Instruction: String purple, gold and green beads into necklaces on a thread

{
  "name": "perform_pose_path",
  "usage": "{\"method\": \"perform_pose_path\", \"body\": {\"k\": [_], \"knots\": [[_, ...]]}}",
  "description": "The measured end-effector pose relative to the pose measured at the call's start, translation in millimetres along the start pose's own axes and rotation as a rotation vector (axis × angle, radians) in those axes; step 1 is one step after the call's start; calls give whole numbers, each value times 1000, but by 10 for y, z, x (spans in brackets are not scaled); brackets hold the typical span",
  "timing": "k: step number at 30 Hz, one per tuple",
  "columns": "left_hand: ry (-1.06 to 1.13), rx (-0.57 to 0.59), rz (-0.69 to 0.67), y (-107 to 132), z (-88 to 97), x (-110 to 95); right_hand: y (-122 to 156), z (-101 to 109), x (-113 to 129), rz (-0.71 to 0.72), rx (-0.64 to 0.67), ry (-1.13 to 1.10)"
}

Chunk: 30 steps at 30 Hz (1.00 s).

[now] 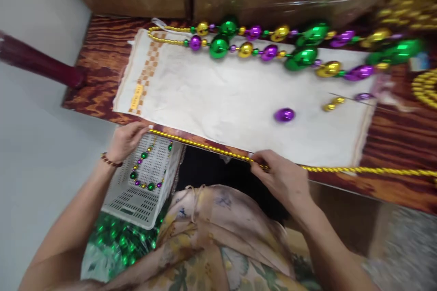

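A thin string of gold beads (205,146) runs along the table's front edge, stretched between my hands and on past the right side of the picture. Its left end is pinched in the fingertips of my left hand (127,142). My right hand (282,177) is closed round the same string further right. Behind it lies a white towel (218,91) with a checked orange border. On the towel are a loose purple bead (284,115), a few small gold beads (333,103) and a small purple bead (363,96) by a thin needle-like rod.
A long necklace of green, gold and purple beads (218,47) lies along the towel's back edge. More gold strings (409,7) are heaped at the back right. Below the table's left stand a white plastic basket (136,200) and green beads in clear plastic (118,236). A dark red post (41,61) rises at left.
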State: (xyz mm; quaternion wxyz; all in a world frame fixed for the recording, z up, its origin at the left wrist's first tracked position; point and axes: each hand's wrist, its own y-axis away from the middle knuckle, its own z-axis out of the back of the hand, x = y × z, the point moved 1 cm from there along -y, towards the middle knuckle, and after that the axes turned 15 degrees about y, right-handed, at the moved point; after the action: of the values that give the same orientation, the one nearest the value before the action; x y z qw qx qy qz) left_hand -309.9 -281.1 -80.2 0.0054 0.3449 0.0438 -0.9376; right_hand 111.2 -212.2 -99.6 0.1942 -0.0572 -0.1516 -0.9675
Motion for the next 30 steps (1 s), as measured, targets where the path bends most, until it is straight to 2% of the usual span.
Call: {"method": "perform_pose_path", "body": {"k": [5,10,14,18,21,25,30], "knots": [[-131,-90,-40,-275,138,-129,8,86,-56,12,-92,54],[-200,-116,-32,-640,59,-195,-31,185,-194,54,-155,61],[-209,-88,16,-766,-21,-154,-76,241,-274,94,-162,-12],[-188,-71,64,-708,-13,-150,-84,248,-299,139,-163,-52],[-170,-63,111,-570,26,-153,-48,199,-285,180,-144,-88],[-152,-8,169,-346,27,-90,24,68,-233,141,-117,-173],[-155,62,185,-176,-67,-8,36,-46,-137,91,-54,-13]]}}
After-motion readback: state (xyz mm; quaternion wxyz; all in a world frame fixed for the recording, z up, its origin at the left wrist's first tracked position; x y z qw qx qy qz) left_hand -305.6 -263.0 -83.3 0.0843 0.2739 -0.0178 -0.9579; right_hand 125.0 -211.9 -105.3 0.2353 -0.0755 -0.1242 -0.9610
